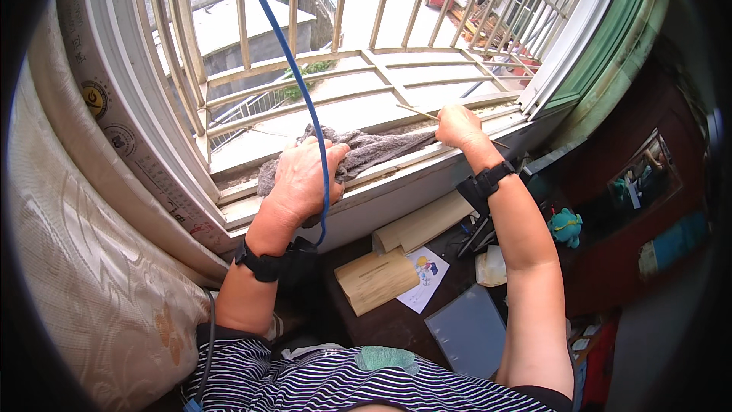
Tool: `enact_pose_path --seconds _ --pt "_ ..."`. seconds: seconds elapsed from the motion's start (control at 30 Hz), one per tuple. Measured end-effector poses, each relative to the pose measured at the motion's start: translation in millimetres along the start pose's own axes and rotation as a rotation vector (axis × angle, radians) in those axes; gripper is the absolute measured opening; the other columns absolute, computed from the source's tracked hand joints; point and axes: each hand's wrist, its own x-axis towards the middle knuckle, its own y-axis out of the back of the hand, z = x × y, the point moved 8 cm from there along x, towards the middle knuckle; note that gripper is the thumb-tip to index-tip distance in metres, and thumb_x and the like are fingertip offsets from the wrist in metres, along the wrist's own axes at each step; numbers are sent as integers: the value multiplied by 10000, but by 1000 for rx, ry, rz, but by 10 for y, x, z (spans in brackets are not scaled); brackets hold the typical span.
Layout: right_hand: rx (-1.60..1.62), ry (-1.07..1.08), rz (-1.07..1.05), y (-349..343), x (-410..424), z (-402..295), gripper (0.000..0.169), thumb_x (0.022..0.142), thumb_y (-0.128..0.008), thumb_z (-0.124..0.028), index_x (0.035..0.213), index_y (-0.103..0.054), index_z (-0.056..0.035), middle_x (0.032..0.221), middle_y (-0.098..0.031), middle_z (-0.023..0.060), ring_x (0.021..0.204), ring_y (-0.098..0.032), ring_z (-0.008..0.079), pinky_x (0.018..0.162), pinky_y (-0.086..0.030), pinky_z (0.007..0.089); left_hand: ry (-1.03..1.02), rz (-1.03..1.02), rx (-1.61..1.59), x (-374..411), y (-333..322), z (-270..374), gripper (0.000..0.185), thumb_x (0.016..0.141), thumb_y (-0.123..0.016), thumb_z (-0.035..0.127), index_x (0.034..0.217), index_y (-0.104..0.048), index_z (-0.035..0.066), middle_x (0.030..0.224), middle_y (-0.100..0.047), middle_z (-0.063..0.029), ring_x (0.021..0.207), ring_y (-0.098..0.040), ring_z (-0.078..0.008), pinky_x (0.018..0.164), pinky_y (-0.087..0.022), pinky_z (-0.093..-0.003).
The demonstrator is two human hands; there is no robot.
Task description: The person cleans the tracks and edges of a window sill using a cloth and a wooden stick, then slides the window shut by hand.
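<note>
A grey-brown cloth rag [372, 151] lies bunched along the dirty track of a white window frame [394, 174]. My left hand [309, 174] grips the rag's thick left part and presses it on the sill. At the right, my right hand [459, 127] is closed around a thin stick [416, 111], whose ends show on both sides of the fist. The rag's narrow right end reaches that fist; whether the fingers hold it too is hidden. A blue cable [297, 71] hangs in front of the window and crosses over my left hand.
Metal security bars [372, 60] enclose the outside of the window. A patterned curtain [97, 274] hangs at the left. Below the sill, a dark desk [372, 320] bears a rolled sheet [423, 220], a brown envelope [377, 283], a drawing [424, 280], a grey folder [469, 326] and a teal plush toy [566, 228].
</note>
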Motion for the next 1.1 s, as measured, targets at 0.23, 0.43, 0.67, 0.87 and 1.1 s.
enact_pose_path --seconds 0.23,0.43,0.67,0.87,1.1 --pt "-33 -101 53 76 31 195 191 728 -594 -116 880 -688 -48 922 -658 184 921 -630 339 776 -508 398 -121 54 37 192 -106 70 491 582 -635 109 1071 -620 70 1184 -537 -157 1005 -553 -355 896 -441 -387" --pt "31 -196 49 -85 121 335 225 733 -600 -129 921 -681 -35 968 -659 176 945 -631 320 798 -506 384 14 -404 45 482 -458 72 490 592 -632 107 1080 -610 71 956 -618 -157 928 -587 -313 805 -485 -381" --pt "-23 -269 113 -161 156 533 238 756 -581 -116 969 -674 -64 1006 -648 167 995 -613 303 830 -501 381 -93 -380 76 680 -676 322 247 640 -601 101 866 -631 5 878 -593 -191 924 -570 -338 797 -482 -406" --pt "346 -135 360 588 -91 472 206 787 -606 -254 784 -638 -51 772 -644 142 765 -633 275 697 -492 379 -16 -429 107 684 -710 299 258 690 -567 88 932 -628 25 954 -583 -206 959 -563 -339 821 -472 -412" --pt "2042 5 803 496 -559 531 476 944 -487 -361 570 -264 -168 511 -215 -72 444 -209 62 411 -189 245 -3 -424 98 677 -665 375 461 719 -542 108 1177 -566 158 1021 -581 -165 1022 -548 -321 861 -468 -407"
